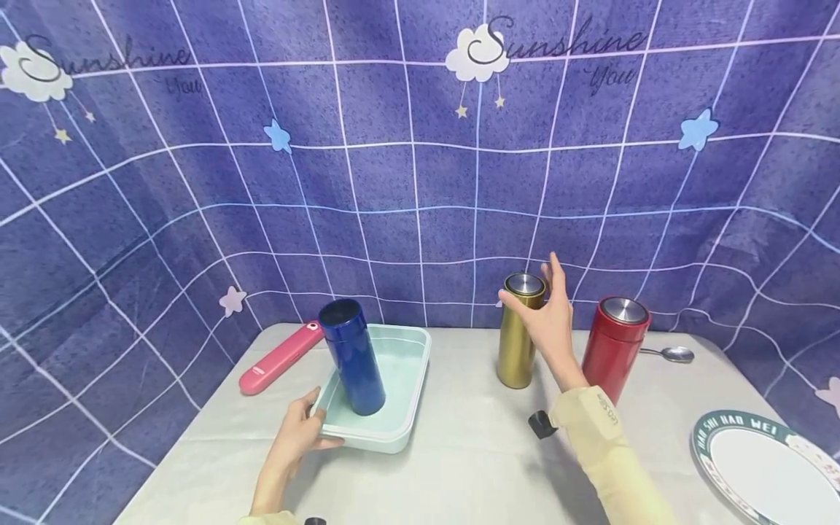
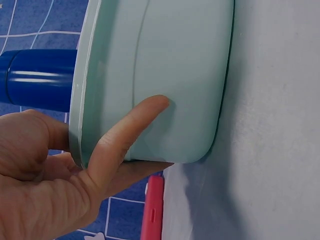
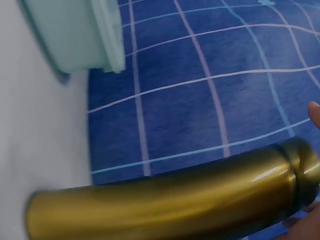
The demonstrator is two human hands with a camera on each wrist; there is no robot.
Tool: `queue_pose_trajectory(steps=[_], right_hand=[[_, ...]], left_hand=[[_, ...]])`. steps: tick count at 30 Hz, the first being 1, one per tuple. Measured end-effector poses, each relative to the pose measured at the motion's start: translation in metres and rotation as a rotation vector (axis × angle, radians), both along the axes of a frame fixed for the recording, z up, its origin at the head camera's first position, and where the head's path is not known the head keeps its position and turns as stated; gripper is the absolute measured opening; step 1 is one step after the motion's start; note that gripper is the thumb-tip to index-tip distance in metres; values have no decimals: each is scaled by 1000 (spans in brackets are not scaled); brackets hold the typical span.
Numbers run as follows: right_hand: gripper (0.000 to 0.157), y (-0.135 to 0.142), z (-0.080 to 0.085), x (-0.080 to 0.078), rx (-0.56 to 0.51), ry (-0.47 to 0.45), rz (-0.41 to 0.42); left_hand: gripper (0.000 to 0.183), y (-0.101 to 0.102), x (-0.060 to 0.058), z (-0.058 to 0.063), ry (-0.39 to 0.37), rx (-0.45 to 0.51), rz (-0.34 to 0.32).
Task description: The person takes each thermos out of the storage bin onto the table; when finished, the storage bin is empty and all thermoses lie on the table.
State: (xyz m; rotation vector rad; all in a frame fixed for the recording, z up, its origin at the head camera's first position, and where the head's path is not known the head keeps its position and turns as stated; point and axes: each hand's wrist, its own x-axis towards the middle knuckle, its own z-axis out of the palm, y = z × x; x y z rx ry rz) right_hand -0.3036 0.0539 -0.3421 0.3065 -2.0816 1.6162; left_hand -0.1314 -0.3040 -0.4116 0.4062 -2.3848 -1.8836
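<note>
My left hand (image 1: 297,436) grips the near left corner of a pale green plastic tray (image 1: 420,386). In the left wrist view the thumb (image 2: 130,125) lies along the tray's outer wall, with other fingers at the rim and end. Inside the tray stands a dark blue thermos flask (image 1: 354,361). At the right, my right hand (image 1: 550,321) is spread around the top of a gold thermos flask (image 1: 515,350) that stands upright on the table. The right wrist view shows its thumb tip (image 3: 315,114) apart from the gold lid.
A red thermos flask (image 1: 613,350) stands just right of my right forearm, with a metal spoon (image 1: 677,354) behind it. The white plate (image 1: 768,467) with a green rim lies at the right. Left of the tray is a pink case (image 1: 282,359). A blue gridded curtain (image 1: 420,175) hangs behind.
</note>
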Motion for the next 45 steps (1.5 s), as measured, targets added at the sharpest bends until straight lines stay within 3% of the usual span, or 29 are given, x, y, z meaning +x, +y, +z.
queue_pose_trajectory(steps=[6, 10, 13, 16, 22, 29, 33, 40, 45], right_hand=[[100, -8, 23, 3, 37, 156, -11], [98, -20, 31, 11, 92, 306, 8], [98, -34, 34, 19, 124, 423, 46], [99, -52, 33, 26, 157, 469, 119], [100, -88, 22, 37, 230, 335, 317], [99, -126, -3, 42, 245, 175, 507], [100, -144, -15, 44, 202, 111, 600], [98, -171, -34, 46, 36, -111, 755], [98, -182, -36, 49, -24, -195, 828]], left_hand=[[54, -1, 1, 0, 6, 7, 6], [53, 0, 1, 0, 14, 6, 3], [54, 0, 1, 0, 19, 2, 8], [54, 1, 0, 0, 24, -1, 13], [54, 3, 1, 2, 25, 3, 18], [53, 4, 3, 2, 31, 5, 26], [54, 5, 2, 2, 29, 0, 23], [53, 6, 2, 2, 41, -15, 17], [53, 6, 4, 4, 34, -29, 18]])
